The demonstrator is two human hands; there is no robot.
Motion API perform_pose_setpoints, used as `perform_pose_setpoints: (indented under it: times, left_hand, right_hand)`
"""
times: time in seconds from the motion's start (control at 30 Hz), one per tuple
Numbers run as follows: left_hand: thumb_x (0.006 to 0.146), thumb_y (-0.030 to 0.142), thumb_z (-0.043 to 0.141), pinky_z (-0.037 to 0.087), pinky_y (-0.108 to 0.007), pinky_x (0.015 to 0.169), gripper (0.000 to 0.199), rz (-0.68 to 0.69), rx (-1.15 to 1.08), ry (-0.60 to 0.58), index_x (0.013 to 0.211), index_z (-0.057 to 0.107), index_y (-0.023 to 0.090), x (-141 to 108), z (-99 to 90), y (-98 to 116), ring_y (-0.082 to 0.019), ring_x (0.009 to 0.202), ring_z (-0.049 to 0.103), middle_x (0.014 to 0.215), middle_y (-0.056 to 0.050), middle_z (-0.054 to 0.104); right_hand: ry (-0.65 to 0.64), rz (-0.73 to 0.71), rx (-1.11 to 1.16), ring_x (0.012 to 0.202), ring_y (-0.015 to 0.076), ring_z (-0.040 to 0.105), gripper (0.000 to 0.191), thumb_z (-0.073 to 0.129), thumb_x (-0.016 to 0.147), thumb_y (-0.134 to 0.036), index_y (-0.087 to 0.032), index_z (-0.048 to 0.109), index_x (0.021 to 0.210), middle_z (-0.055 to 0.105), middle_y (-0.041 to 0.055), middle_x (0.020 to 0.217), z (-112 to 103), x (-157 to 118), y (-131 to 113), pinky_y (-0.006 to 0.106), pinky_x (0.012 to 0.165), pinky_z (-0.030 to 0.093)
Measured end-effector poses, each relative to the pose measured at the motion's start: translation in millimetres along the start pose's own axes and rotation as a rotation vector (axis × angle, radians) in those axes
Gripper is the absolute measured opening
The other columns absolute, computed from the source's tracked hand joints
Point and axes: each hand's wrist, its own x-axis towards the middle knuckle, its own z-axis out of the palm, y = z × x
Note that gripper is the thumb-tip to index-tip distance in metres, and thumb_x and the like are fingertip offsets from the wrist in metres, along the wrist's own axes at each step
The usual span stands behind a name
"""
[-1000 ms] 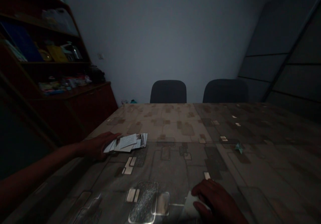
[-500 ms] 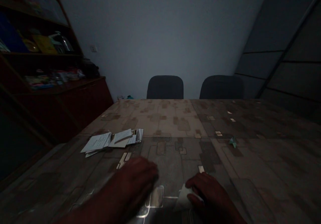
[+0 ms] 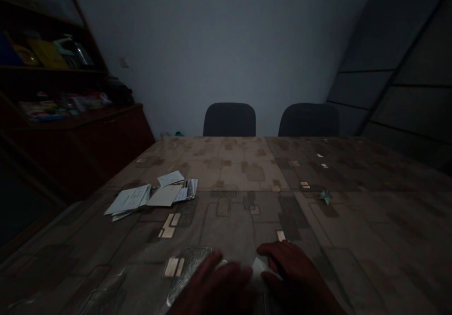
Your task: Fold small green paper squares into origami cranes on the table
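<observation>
Behind table (image 3: 226, 164), 2 chairs (image 3: 229, 120).

matt pale paper (image 3: 128, 199) lies on a glossy, plastic-looking tablecloth (image 3: 233, 230).

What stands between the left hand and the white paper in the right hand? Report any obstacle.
Nothing visible: the left hand, blurred, is right beside the white paper; whether they touch is unclear. The paper pile and small green star-shaped object lie farther off.

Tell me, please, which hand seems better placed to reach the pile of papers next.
Left, I'd judge: the left hand is nearer the pile of papers, while the right hand, farther off, holds white paper.
</observation>
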Motion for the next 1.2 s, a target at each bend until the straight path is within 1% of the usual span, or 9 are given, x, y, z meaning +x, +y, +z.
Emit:
perform_pose_setpoints:
  times: [0.07, 0.13, 0.17, 0.27, 0.33, 0.43, 0.57, 0.97, 1.2]
  left_hand:
    - [0.097, 0.036, 0.038, 0.042, -0.048, 0.104, 0.039, -0.267, -0.062, -0.121, 0.133, 0.05, 0.027, 5.3, -22.1, -56.3, -0.025, 0.125, 0.052, 0.14, -0.004, 0.056]
    - [0.095, 0.038, 0.038, 0.035, -0.046, 0.109, 0.042, -0.523, -0.116, -0.21, 0.132, 0.052, 0.023, 7.2, -45.8, -123.8, -0.026, 0.132, 0.044, 0.144, -0.006, 0.051]
    - [0.093, 0.042, 0.04, 0.032, -0.043, 0.111, 0.047, -0.662, -0.137, -0.321, 0.134, 0.049, 0.022, 6.2, -55.3, -157.1, -0.026, 0.135, 0.04, 0.149, -0.005, 0.045]
    - [0.087, 0.054, 0.039, 0.041, -0.04, 0.104, 0.064, -0.795, -0.127, -0.436, 0.131, 0.052, 0.01, -3.0, -67.2, -235.5, -0.031, 0.126, 0.052, 0.138, -0.015, 0.056]
    - [0.082, 0.058, 0.048, 0.046, -0.04, 0.099, 0.065, -0.832, -0.121, -0.509, 0.127, 0.056, 0.011, -9.5, -63.2, -262.1, -0.034, 0.122, 0.055, 0.134, -0.016, 0.06]
    - [0.08, 0.047, 0.064, 0.048, -0.041, 0.096, 0.051, -0.808, -0.134, -0.615, 0.119, 0.061, 0.015, -12.9, -51.7, -270.8, -0.031, 0.114, 0.061, 0.126, -0.013, 0.065]
    - [0.091, 0.031, 0.06, 0.05, -0.049, 0.089, 0.034, -0.765, -0.115, -0.679, 0.122, 0.057, 0.017, -5.7, -43.9, -263.8, -0.026, 0.104, 0.063, 0.121, -0.009, 0.063]
    - [0.091, 0.027, 0.06, 0.053, -0.047, 0.085, 0.034, -0.699, 0.003, -0.812, 0.123, 0.055, 0.018, 8.1, -48.0, -271.3, -0.026, 0.103, 0.062, 0.123, -0.009, 0.06]
    - [0.091, 0.027, 0.06, 0.052, -0.047, 0.085, 0.033, -0.663, 0.063, -0.811, 0.123, 0.055, 0.018, 12.5, -39.5, -272.6, -0.026, 0.104, 0.062, 0.125, -0.009, 0.059]
  right_hand:
    - [-0.016, -0.01, -0.012, 0.071, 0.0211, 0.06, 0.027, 0.058, 0.081, -0.016, -0.02, 0.058, 0.108, 0.065, 0.0034, 0.079, -1.9, 1.2, 1.6, 0.034, 0.067, 0.046]
    - [-0.007, -0.036, -0.019, 0.071, 0.0207, 0.06, 0.027, 0.058, 0.08, -0.016, -0.02, 0.058, 0.107, 0.065, 0.0031, 0.079, -2.5, 1.9, 3.0, 0.033, 0.066, 0.046]
    - [0.0, -0.049, -0.021, 0.071, 0.0204, 0.06, 0.027, 0.058, 0.08, -0.015, -0.02, 0.058, 0.107, 0.065, 0.0028, 0.079, -2.1, 1.9, 3.7, 0.032, 0.066, 0.046]
    - [0.024, -0.059, -0.029, 0.069, 0.0193, 0.06, 0.025, 0.059, 0.079, -0.015, -0.021, 0.059, 0.103, 0.064, 0.0015, 0.077, 1.1, 1.3, 5.9, 0.031, 0.065, 0.045]
    - [0.024, -0.059, -0.031, 0.068, 0.0189, 0.059, 0.022, 0.059, 0.08, -0.016, -0.022, 0.06, 0.101, 0.063, 0.0009, 0.075, 3.8, 0.8, 7.5, 0.03, 0.065, 0.044]
    - [0.01, -0.058, -0.042, 0.068, 0.0193, 0.058, 0.021, 0.059, 0.081, -0.018, -0.022, 0.06, 0.101, 0.063, 0.0011, 0.073, 5.9, 0.4, 9.1, 0.03, 0.064, 0.043]
    - [-0.009, -0.04, -0.041, 0.069, 0.02, 0.059, 0.022, 0.058, 0.08, -0.014, -0.022, 0.06, 0.101, 0.064, 0.0018, 0.075, 5.0, 0.1, 9.1, 0.032, 0.066, 0.044]
    - [-0.054, -0.074, -0.071, 0.074, 0.0211, 0.062, 0.02, 0.058, 0.082, -0.017, -0.022, 0.059, 0.102, 0.067, 0.0033, 0.081, 1.0, 1.4, 10.2, 0.031, 0.067, 0.046]
    - [-0.077, -0.08, -0.068, 0.072, 0.0211, 0.062, 0.021, 0.058, 0.081, -0.017, -0.02, 0.06, 0.101, 0.067, 0.0035, 0.08, 3.9, 1.8, 13.8, 0.032, 0.066, 0.046]
